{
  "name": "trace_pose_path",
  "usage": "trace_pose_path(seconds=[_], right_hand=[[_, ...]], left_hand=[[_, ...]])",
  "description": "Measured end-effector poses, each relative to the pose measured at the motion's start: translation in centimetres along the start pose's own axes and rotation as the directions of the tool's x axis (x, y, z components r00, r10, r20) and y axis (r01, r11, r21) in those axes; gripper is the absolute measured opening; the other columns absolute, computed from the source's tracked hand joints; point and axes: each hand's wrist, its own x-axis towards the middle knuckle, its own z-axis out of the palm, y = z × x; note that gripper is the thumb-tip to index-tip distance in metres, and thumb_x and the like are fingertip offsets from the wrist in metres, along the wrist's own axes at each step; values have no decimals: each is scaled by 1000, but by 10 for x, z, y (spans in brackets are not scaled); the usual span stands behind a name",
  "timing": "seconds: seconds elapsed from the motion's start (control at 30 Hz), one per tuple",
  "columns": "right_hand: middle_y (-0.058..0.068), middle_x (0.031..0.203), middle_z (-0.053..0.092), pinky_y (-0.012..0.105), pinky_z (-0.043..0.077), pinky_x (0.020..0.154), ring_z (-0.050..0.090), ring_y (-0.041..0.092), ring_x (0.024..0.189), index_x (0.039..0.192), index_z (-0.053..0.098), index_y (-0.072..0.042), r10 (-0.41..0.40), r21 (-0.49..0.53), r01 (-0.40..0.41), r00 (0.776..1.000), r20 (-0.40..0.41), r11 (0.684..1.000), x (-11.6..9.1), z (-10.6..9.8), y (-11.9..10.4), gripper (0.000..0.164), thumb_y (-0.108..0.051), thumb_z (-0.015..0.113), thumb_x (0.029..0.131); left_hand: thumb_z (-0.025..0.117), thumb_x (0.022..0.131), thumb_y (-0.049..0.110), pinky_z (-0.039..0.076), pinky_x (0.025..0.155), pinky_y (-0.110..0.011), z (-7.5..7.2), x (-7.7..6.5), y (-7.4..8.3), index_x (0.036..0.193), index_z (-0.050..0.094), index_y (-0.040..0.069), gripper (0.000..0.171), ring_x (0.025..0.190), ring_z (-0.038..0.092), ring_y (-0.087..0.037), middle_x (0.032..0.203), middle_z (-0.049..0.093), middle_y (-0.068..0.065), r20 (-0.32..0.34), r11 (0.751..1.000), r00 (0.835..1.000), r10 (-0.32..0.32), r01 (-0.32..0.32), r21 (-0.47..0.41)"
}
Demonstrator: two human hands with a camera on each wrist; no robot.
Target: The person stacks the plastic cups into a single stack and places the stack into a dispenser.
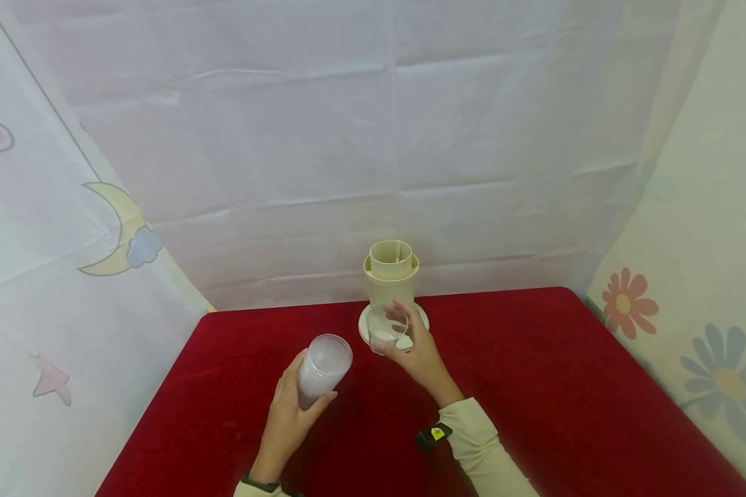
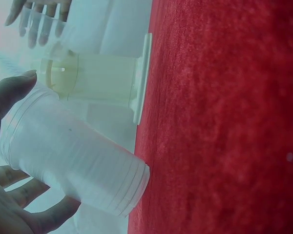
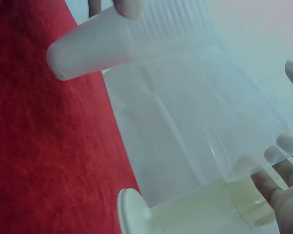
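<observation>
My left hand grips a stack of nested clear plastic cups, thumb on one side and fingers on the other. The stack leans, its mouth turned up and away; in the left wrist view its base is close to the red cloth, contact unclear. To the right, my right hand holds a single clear plastic cup between thumb and fingers, off the table. Behind that cup stands a cream cylindrical holder, with an inner tube and round base. The cup hides part of its lower body.
Red cloth covers the table. Pale hanging sheets enclose its back and sides, the back one close behind the holder. Printed moon and flower figures mark the side sheets.
</observation>
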Motion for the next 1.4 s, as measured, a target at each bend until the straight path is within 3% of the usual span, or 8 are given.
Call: trace_pose_path(seconds=[0.23, 0.4, 0.5, 0.63, 0.9, 1.1, 1.4], right_hand=[[31, 139, 48, 62, 40, 103, 47, 44, 129, 145, 32, 10, -16, 34, 17, 1000, -12, 999, 2, -4, -12, 75, 8, 74, 83], [30, 139, 49, 41, 44, 106, 47, 42, 130, 145, 32, 10, -22, 21, 22, 1000, -3, 1000, 3, -4, -19, 75, 9, 73, 83], [30, 138, 49, 35, 44, 106, 48, 43, 129, 145, 33, 9, -32, 10, 32, 999, -3, 999, 3, -5, -24, 74, 9, 73, 83], [32, 138, 50, 42, 44, 106, 48, 44, 129, 145, 33, 9, -54, 15, 54, 999, -8, 998, 3, -5, -23, 75, 10, 73, 82], [22, 140, 51, 35, 44, 106, 48, 36, 130, 148, 33, -1, -131, 76, 132, 991, -16, 988, 3, -4, -5, 84, 14, 75, 77], [19, 142, 50, 38, 42, 107, 47, 32, 131, 150, 32, -5, -187, 134, 184, 982, 10, 974, 3, -1, -10, 85, 8, 77, 80], [22, 140, 50, 43, 43, 107, 48, 24, 132, 147, 29, 6, -229, 145, 225, 973, 11, 964, 2, 2, -16, 82, -1, 79, 83]], left_hand=[[88, 75, 26, 51, 84, -58, 0, -1, 0, 150, 39, 16, 90, 110, 57, -32, 129, 57, -15, 6, 1000, 1000, -17, 17, 7], [89, 75, 25, 51, 85, -57, 0, 0, 0, 150, 40, 16, 90, 110, 57, -32, 127, 58, -15, 4, 1000, 1000, -13, 13, 1], [89, 75, 25, 50, 84, -58, 0, 0, 1, 150, 40, 16, 89, 110, 57, -32, 127, 58, -15, 2, 1000, 1000, -9, 9, 3], [89, 75, 24, 51, 84, -57, 0, -1, 1, 149, 40, 15, 89, 108, 57, -33, 126, 59, -15, -3, 1000, 1000, -1, 1, 6], [89, 75, 24, 51, 84, -59, 0, -2, 0, 150, 40, 16, 90, 109, 57, -33, 127, 58, -16, 1, 1000, 1000, -5, 5, 11], [88, 76, 25, 51, 85, -61, 1, -1, 0, 150, 38, 17, 90, 111, 57, -33, 129, 57, -15, 14, 1000, 1000, -21, 20, 16], [88, 76, 26, 50, 86, -61, 0, 0, 1, 150, 38, 18, 90, 111, 56, -34, 129, 57, -15, 28, 999, 999, -42, 41, 22]])
